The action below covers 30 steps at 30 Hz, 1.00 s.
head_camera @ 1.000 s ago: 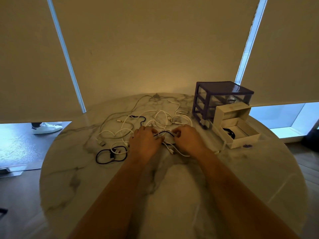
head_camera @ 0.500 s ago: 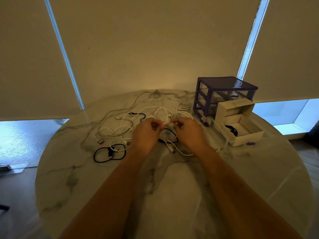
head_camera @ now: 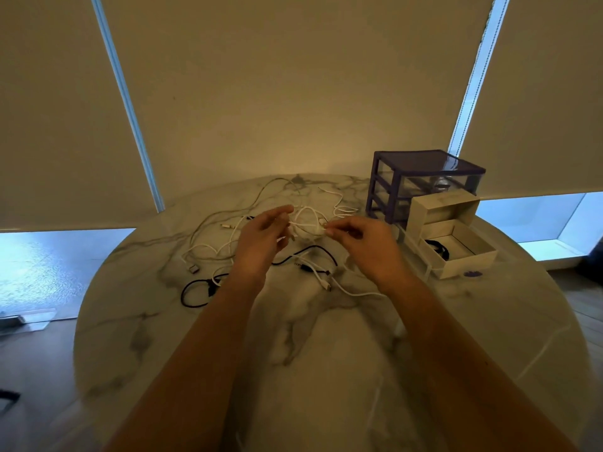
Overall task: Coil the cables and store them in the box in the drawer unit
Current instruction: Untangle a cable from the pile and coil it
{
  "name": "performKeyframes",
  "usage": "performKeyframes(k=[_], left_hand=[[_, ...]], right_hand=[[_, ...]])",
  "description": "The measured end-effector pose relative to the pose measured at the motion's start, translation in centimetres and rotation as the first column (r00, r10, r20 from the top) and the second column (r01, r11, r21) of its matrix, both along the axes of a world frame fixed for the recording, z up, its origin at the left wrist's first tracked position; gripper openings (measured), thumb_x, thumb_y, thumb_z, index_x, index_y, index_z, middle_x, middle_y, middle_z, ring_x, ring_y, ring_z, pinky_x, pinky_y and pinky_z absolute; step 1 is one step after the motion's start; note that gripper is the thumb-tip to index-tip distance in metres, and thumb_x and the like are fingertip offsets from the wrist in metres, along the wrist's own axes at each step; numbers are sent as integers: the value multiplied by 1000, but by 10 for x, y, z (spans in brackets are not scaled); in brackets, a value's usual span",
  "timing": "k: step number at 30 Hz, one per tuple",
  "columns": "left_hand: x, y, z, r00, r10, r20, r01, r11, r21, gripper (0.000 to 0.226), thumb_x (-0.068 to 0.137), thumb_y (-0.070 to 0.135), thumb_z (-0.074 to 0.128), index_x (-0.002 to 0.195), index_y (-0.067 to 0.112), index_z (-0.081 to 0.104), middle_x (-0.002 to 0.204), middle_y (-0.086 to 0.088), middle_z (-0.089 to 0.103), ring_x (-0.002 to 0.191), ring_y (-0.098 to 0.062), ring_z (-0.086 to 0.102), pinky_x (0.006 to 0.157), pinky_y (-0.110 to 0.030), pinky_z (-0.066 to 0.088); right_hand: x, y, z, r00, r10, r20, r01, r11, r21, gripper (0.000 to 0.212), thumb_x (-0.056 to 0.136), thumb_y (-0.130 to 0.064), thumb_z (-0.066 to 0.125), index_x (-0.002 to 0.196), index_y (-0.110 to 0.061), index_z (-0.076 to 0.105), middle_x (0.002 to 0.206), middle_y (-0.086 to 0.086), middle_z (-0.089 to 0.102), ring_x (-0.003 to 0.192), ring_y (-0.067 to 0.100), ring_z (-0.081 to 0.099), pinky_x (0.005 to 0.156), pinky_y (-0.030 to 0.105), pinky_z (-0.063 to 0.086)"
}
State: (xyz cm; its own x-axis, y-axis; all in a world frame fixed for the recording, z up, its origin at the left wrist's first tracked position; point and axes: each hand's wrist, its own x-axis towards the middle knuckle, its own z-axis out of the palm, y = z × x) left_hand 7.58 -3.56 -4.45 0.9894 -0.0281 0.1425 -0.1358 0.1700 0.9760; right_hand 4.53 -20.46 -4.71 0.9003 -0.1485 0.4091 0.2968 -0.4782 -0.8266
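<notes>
Hands: two — left hand [head_camera: 265, 235] and right hand [head_camera: 365, 243], raised over the worktop [head_camera: 326, 353]
Grip: each pinching the white cable [head_camera: 308, 223], looped between them
Cables: several white, tangled; two black ones [head_camera: 199, 288] loose — a third in the box [head_camera: 456, 247]
Box: one, open, touching the drawer unit [head_camera: 421, 181]
Writing: none legible

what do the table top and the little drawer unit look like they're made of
Table top: looks like polished marble or a marble-look slab, white with grey veins and a soft sheen. Drawer unit: apparently plastic, with a purple frame and clear see-through drawers.
</notes>
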Motion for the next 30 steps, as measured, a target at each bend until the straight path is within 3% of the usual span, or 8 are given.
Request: performKeyframes(k=[4, 7, 9, 11, 14, 18, 25, 30], left_hand=[[0, -5, -3, 984, -67, 167, 12, 951, 309, 15, 94, 29, 59, 107, 26, 68, 97, 11, 67, 89, -5, 62, 72, -15, 51], [3, -8, -7, 954, -60, 293, -128, 804, 580, 18, 93, 34, 59, 97, 21, 70, 87, 9, 62, 75, 0, 54, 66, -5, 38], [4, -7, -7, 953, -63, 298, -143, 770, 621, 24, 95, 37, 54, 94, 20, 70, 89, 7, 61, 75, 1, 52, 65, -5, 36], [1, -7, -5, 974, -57, 221, -75, 834, 547, 26, 98, 39, 48, 92, 22, 67, 91, 10, 61, 83, -1, 54, 74, -16, 40], [-6, -6, 4, 993, -113, 45, 101, 974, 204, 24, 99, 35, 46, 94, 22, 66, 94, 10, 67, 90, -7, 59, 82, -23, 44], [-8, -1, 9, 970, -244, 4, 243, 963, -114, 22, 99, 24, 48, 111, 22, 67, 93, 11, 71, 90, -5, 64, 84, -22, 47], [-7, 5, 8, 984, -178, -1, 174, 961, -214, 23, 99, 29, 50, 114, 28, 67, 96, 11, 69, 89, -4, 63, 81, -21, 45], [-9, 1, 6, 989, -145, -19, 144, 988, -60, 17, 97, 31, 53, 104, 31, 69, 94, 9, 72, 89, -7, 66, 79, -21, 48]], right_hand=[[-2, -5, 6, 994, -58, 89, 49, 994, 98, 6, 91, -16, 63, 91, -19, 69, 84, -9, 67, 79, 1, 61, 72, 9, 46], [-2, -5, 8, 991, -88, 104, 63, 973, 224, 7, 94, -18, 58, 92, -19, 65, 90, -1, 68, 83, 11, 63, 75, 18, 50], [-1, -6, 10, 990, -98, 104, 66, 960, 272, 8, 95, -18, 56, 91, -21, 61, 89, -2, 67, 83, 11, 62, 76, 20, 50], [-1, -6, 9, 991, -98, 87, 70, 957, 282, 8, 96, -18, 54, 92, -20, 60, 87, -3, 66, 77, 8, 60, 71, 14, 49], [1, -5, 4, 995, -102, 19, 94, 965, 243, 8, 96, -16, 53, 97, -14, 61, 88, 2, 66, 71, 7, 60, 62, 11, 48], [3, -6, -6, 980, -66, -188, 81, 994, 72, 14, 92, -8, 60, 103, -14, 65, 85, 1, 65, 69, 12, 62, 68, 26, 55], [0, -9, -11, 933, -17, -359, -27, 993, -115, 17, 87, -3, 65, 101, -11, 68, 85, 0, 67, 65, 7, 60, 52, 11, 47], [4, -16, -11, 961, -162, -223, 146, 986, -86, 18, 90, 4, 56, 87, -10, 66, 77, 0, 64, 65, 15, 62, 56, 26, 54]])
